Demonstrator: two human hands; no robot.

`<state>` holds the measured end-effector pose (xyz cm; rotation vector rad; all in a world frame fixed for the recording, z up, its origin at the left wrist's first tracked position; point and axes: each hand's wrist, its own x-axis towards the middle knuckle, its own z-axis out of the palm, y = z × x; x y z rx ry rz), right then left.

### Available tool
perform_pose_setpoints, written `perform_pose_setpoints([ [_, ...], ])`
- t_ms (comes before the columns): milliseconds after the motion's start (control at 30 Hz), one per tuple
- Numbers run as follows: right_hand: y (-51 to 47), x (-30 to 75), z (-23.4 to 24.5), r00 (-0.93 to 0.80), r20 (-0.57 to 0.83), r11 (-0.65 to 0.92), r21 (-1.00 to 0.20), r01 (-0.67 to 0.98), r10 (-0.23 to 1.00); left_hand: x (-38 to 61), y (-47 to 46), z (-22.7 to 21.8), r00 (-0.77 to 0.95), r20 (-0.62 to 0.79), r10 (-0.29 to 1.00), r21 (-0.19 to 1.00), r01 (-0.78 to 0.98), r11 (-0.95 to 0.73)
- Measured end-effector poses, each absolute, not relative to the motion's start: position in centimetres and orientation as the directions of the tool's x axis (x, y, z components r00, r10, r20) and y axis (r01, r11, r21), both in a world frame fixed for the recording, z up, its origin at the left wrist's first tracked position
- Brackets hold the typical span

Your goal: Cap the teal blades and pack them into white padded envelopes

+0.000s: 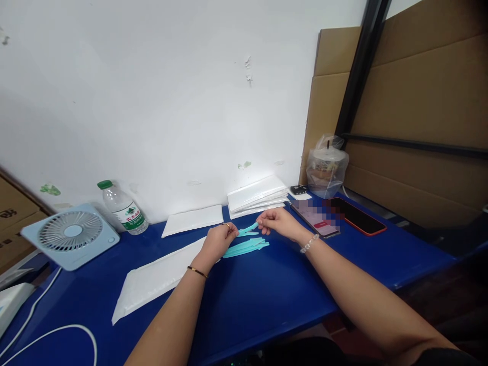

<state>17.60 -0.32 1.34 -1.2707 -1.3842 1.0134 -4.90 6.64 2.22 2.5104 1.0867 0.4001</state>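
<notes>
Between my two hands a turquoise strip [247, 230] is stretched just above the blue table. My left hand [218, 242] pinches its left end. The fingers of my right hand [278, 223] are closed on its right end. Right below lie several more turquoise strips [246, 247] side by side on the table. A long white padded packet [156, 269] lies flat, partly under my left hand and forearm. What the strips are made for, I cannot tell.
White packets [259, 193] are stacked by the wall, beside a single white packet [194, 220]. Left stand a water bottle [127, 208] and a blue fan [72, 234] with a white cable. Right lie two phones [310, 216], a small black box [298, 189] and a bagged cup [327, 165].
</notes>
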Motion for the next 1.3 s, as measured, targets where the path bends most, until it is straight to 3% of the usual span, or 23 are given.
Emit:
perform_pose_setpoints([
  [133,-0.4,18.2,1.2,0.034,0.151,0.121,-0.889,0.441,0.988,-5.2,7.2,1.7,0.6,0.148,0.787,0.369,0.704,-0.606],
  [300,-1.1,18.3,1.2,-0.291,0.18,0.326,-0.732,0.598,0.939,-5.3,7.7,0.8,0.603,0.157,0.782,0.263,0.738,-0.621],
  [400,-1.2,17.8,1.1,-0.361,0.169,0.378,-0.654,0.655,0.917,-5.2,7.7,0.7,0.605,0.167,0.779,0.255,0.737,-0.627],
  [533,-0.9,18.7,1.2,-0.27,0.207,0.338,-0.664,0.667,0.94,-5.1,7.0,1.5,0.616,0.204,0.761,0.318,0.693,-0.647],
  [667,-0.5,20.5,1.2,-0.113,0.262,0.249,-0.577,0.778,0.958,-5.0,5.7,2.4,0.737,0.092,0.669,0.435,0.575,-0.693],
  [900,-0.3,20.7,0.2,-0.139,0.249,0.236,-0.418,0.877,0.958,-4.7,5.5,2.0,0.762,-0.002,0.647,0.485,0.567,-0.666],
  [1100,-0.3,20.9,0.1,-0.087,0.198,0.15,-0.329,0.932,0.976,-4.7,5.5,1.9,0.75,0.002,0.661,0.503,0.571,-0.649],
  [1200,-0.3,20.9,0.1,-0.087,0.201,0.149,-0.32,0.936,0.976,-4.8,5.7,1.7,0.76,-0.02,0.65,0.547,0.553,-0.629],
  [1300,-0.3,20.8,0.2,-0.077,0.182,0.143,-0.388,0.91,0.98,-4.9,5.8,1.4,0.754,-0.038,0.655,0.554,0.562,-0.614],
])
